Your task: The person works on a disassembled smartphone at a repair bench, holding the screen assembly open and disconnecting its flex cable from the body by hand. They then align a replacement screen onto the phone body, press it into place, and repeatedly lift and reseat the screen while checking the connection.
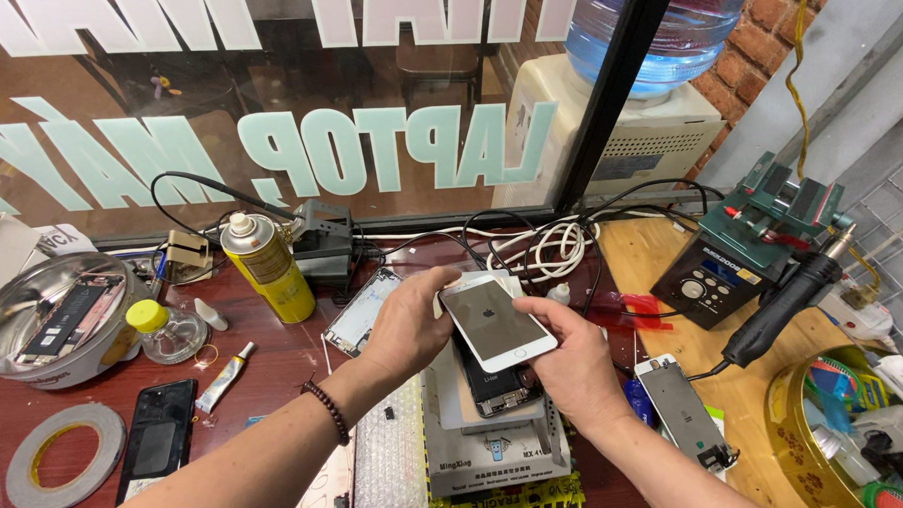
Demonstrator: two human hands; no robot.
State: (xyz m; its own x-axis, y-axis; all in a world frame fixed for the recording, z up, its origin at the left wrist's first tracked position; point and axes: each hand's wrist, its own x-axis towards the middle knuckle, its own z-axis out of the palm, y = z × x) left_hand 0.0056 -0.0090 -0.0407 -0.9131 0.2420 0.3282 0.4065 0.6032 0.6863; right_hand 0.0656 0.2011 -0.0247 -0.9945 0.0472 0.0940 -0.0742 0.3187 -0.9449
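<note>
I see both hands over middle of worktop (276,375), holding white smartphone (496,320) between them, screen up, dark. My left hand (406,321) grips phone's far-left end, fingers curled around it; beaded bracelet (327,411) on wrist. My right hand (572,365) pinches near-right edge, thumb on top. Beneath phone: opened phone body (491,388) on grey heating pad (493,448). Yellow spray can (266,267) toward back edge, left. Black phone (158,438) and tape roll (65,455) near front-left corner. Hot-air handle (788,302) lies at right side.
</note>
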